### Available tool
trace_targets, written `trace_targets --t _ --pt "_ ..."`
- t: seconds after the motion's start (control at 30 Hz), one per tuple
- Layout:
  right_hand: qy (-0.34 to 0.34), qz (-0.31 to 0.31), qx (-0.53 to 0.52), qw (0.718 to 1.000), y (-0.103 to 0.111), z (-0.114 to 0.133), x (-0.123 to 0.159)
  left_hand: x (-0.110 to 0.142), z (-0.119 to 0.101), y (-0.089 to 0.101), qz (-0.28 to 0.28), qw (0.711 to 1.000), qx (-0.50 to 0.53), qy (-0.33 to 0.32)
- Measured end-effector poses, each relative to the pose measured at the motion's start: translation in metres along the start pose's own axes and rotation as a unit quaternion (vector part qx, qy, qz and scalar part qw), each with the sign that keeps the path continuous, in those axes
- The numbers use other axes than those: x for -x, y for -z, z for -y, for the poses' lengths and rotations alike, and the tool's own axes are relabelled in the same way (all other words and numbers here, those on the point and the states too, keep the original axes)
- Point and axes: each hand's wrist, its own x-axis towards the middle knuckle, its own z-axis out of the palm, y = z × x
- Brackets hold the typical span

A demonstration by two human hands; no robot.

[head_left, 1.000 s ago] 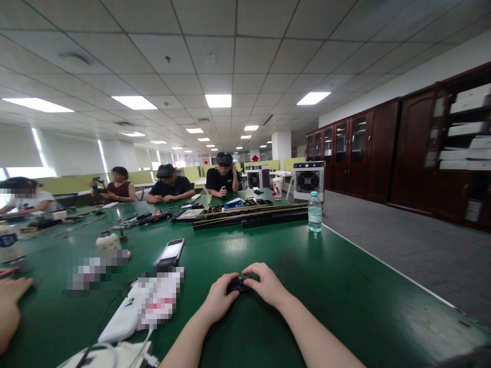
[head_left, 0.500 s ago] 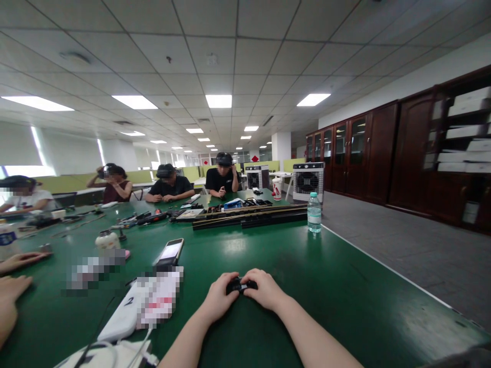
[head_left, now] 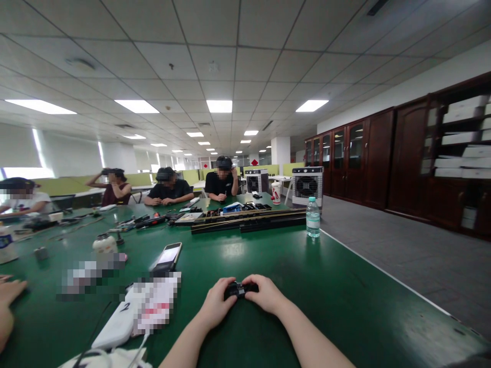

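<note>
Between my hands, low over the green table (head_left: pixel 245 255), is a small black object with a shiny grey middle (head_left: pixel 240 290); its exact kind is too small to make out. My left hand (head_left: pixel 218 301) grips its left end, fingers curled over the top and thumb at the near side. Its right end is pinched by my right hand (head_left: pixel 266 294) in the same way. Fingers cover both ends of the object, so only its middle shows.
Left of my hands lie a white power bank (head_left: pixel 118 312) marked 2, a phone (head_left: pixel 169 255) and a white cable. A water bottle (head_left: pixel 313 220) stands beside long black bars (head_left: pixel 268 220). A co-worker's hand (head_left: pixel 11 294) rests at the left edge; several people sit across.
The view has tilted up slightly. My hands keep hold of the black object, with the fingers shifted a little and more of its middle showing. The co-worker's hand at left has drawn back.
</note>
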Motion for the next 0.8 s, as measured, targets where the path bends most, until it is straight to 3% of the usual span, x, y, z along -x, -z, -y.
trace_targets --t 0.8 --pt "-0.005 -0.013 0.055 0.998 -0.0039 0.0093 0.0033 -0.0005 0.0017 -0.0002 -0.012 1.000 0.022 -0.017"
